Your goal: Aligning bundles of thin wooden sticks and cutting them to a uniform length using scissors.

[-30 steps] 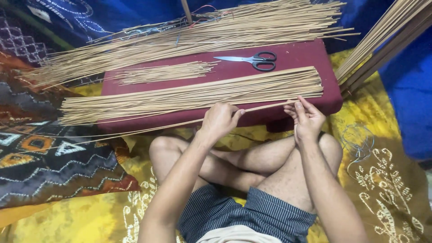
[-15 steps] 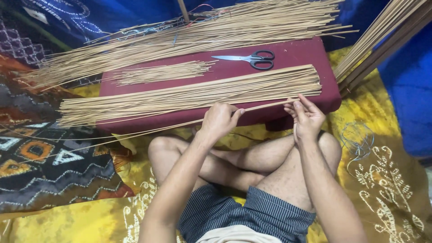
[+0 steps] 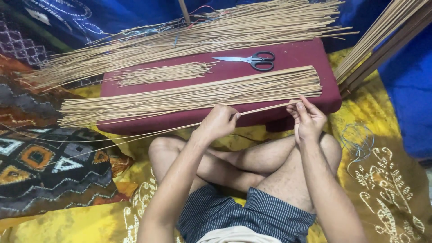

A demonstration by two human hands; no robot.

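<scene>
Fingers of the left hand (image 3: 218, 122) and right hand (image 3: 308, 118) are pinched on one thin stick (image 3: 265, 108), held level just above the crossed legs. Beyond, on the maroon counter (image 3: 310, 54), a large bundle of sticks (image 3: 193, 94) lies sorted beside a smaller bundle (image 3: 164, 74) and scissors (image 3: 249, 59); farther back, a large loose heap (image 3: 216, 31) appears unsorted.

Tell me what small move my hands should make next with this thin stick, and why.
Probably draw the thin stick a little further toward you, clear of the long bundle on the maroon stool. The left hand pinches it mid-length and the right hand holds its end, but its far part runs close along the bundle's front edge, so it isn't clearly separated yet.
</scene>
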